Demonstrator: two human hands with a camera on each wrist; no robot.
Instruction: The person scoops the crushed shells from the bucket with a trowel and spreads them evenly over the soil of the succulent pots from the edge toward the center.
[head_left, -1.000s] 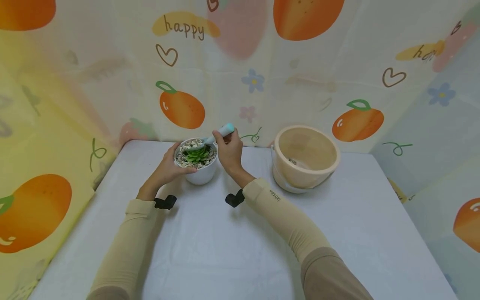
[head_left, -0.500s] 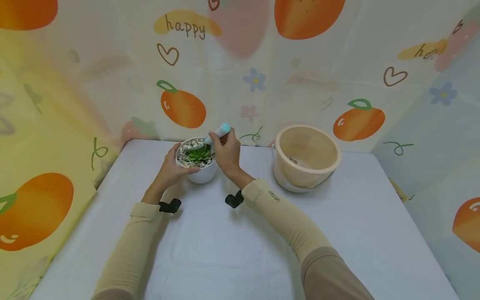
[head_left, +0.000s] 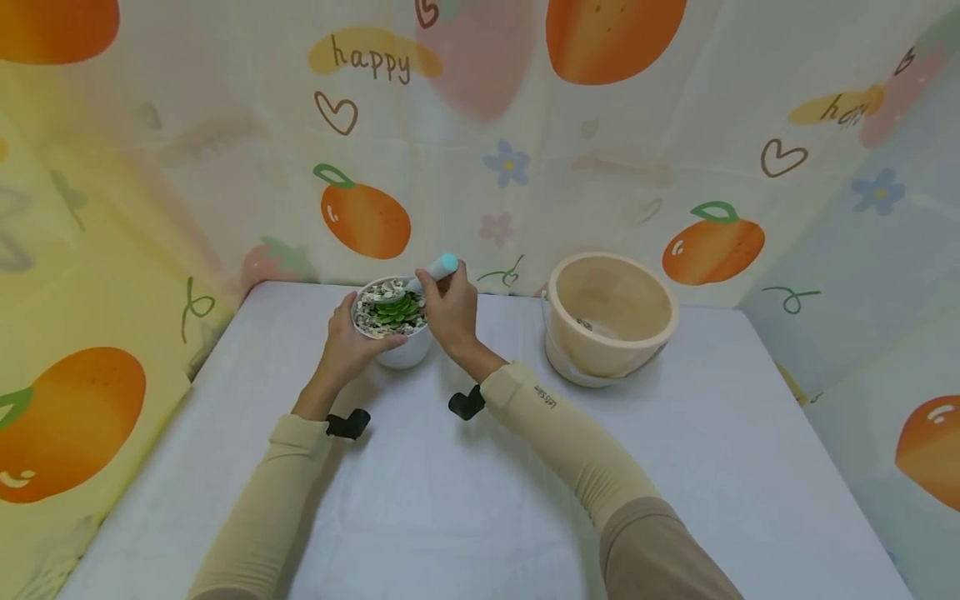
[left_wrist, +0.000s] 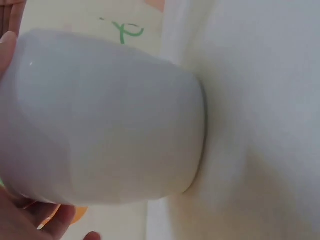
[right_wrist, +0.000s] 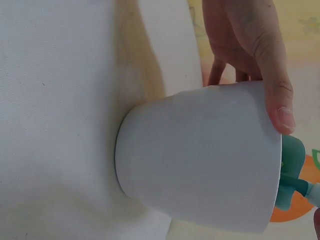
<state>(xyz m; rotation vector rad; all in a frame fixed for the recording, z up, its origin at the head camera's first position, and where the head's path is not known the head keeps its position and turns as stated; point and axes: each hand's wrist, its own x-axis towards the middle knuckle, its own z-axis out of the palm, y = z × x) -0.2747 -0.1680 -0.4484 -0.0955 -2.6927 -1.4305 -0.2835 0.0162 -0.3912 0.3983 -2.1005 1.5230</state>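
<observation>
A white flowerpot (head_left: 405,354) stands upright on the table, filled with pale pebbles (head_left: 367,321) around a green succulent (head_left: 396,312). My left hand (head_left: 347,346) grips the pot from its left side; in the right wrist view the thumb (right_wrist: 280,105) lies over the rim and the fingers go behind. My right hand (head_left: 452,312) holds a small trowel (head_left: 441,267) by its light blue handle, above the pot's right side. The trowel's blade (right_wrist: 295,150) shows teal past the rim in the right wrist view and reaches over the pebbles behind the plant. In the left wrist view the pot's wall (left_wrist: 110,120) fills much of the picture.
To the right stands a beige bucket (head_left: 611,358) with a few pebbles (head_left: 583,323) on its inside. A white cloth covers the table (head_left: 450,483). A fruit-printed curtain (head_left: 450,192) hangs close behind the pot and bucket.
My left hand has shifted slightly right around the pot, with its thumb farther along the front rim. My right hand and the trowel have moved slightly left and down.
</observation>
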